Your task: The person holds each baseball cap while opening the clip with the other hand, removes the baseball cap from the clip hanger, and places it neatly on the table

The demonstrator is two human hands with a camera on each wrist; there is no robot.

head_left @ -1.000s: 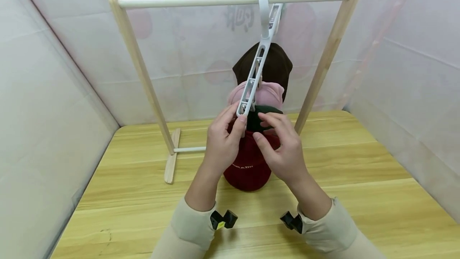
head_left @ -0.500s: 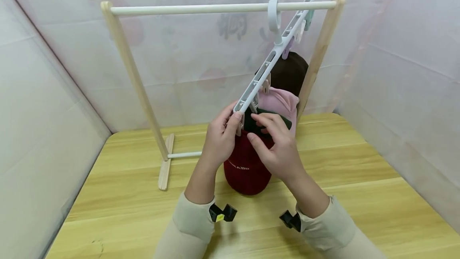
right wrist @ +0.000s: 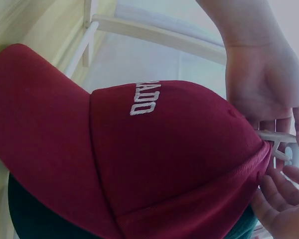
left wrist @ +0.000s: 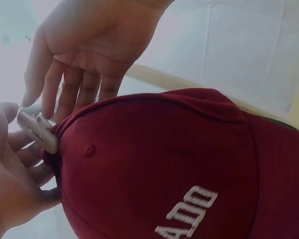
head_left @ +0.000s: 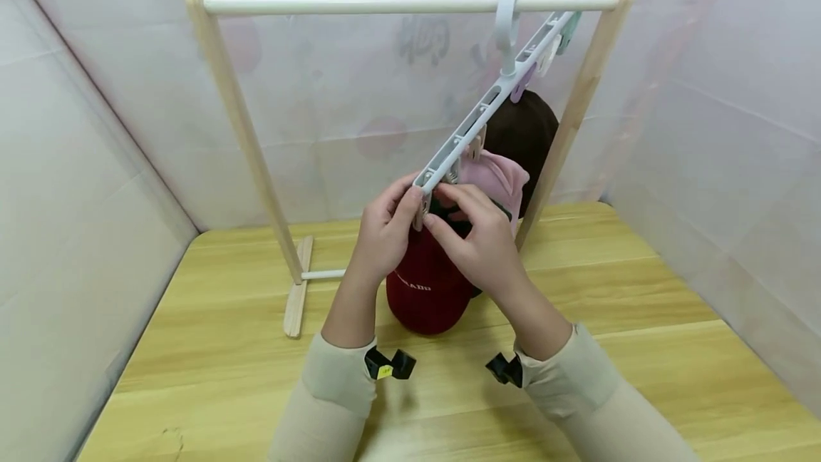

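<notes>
1. the left hand (head_left: 383, 234) is raised at the lower end of the white clip hanger (head_left: 477, 116), thumb and fingertips pinching the pale clip (left wrist: 38, 130) that bites the top of the red cap (head_left: 423, 284).
2. the right hand (head_left: 477, 248) sits just beside it – its fingers are loosely curled over the cap's crown and touch the fabric next to the clip; whether they actually grip the cloth cannot be told.
3. the red cap hangs from that lowest clip, above the wooden table (head_left: 641, 319), white lettering on its front.
4. behind it on the same hanger sit a dark green cap (right wrist: 35, 214), a pink cap (head_left: 500, 177) and a dark brown cap (head_left: 526, 127).
5. the hanger hooks over the white rail (head_left: 353, 6) of the wooden rack (head_left: 237, 113) – tilted steeply, its far end up near the rack's right post.
</notes>
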